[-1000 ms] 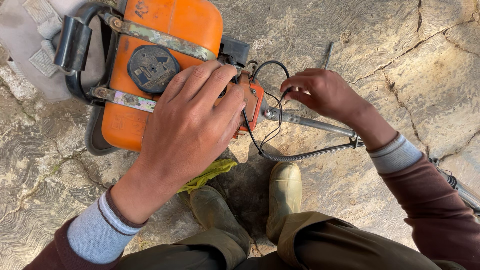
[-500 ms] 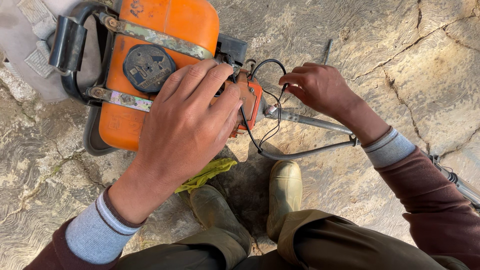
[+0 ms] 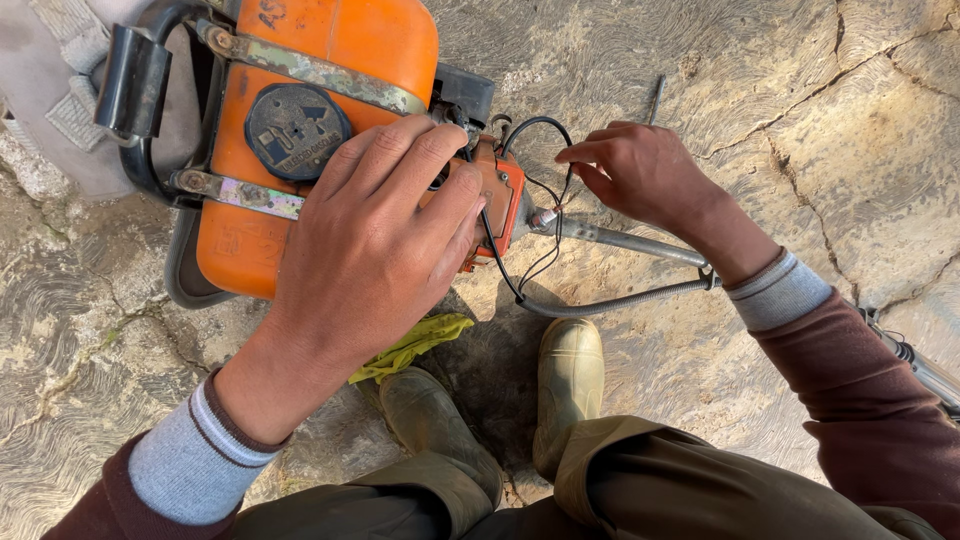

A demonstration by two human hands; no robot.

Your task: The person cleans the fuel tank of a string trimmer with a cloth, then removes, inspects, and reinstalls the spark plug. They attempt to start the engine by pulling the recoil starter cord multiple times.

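Your left hand lies flat and spread over the orange machine, palm down, fingers fanned across the tank's lower right corner and reaching toward the small orange engine housing at its side; it presses on the body rather than closing around anything. The machine rests on cracked, swirl-marked stone ground, toward the upper left of your view, with a round black filler cap on top just beyond your fingertips and two worn metal straps running across the tank. A black carrying frame wraps around its left side, and a grey padded piece lies beside that. Your right hand sits to the right of the housing, fingers curled in, with thumb and forefinger pinching the thin black wires that loop out from the engine. Just below that hand a metal shaft runs off to the right from the housing, and a ribbed flexible cable curves beneath it. Both your rubber boots are planted on the ground near the machine, the toes pointing toward it, and a crumpled yellow-green cloth lies between your left wrist and the left boot. Your sleeves are dark maroon with grey cuffs.
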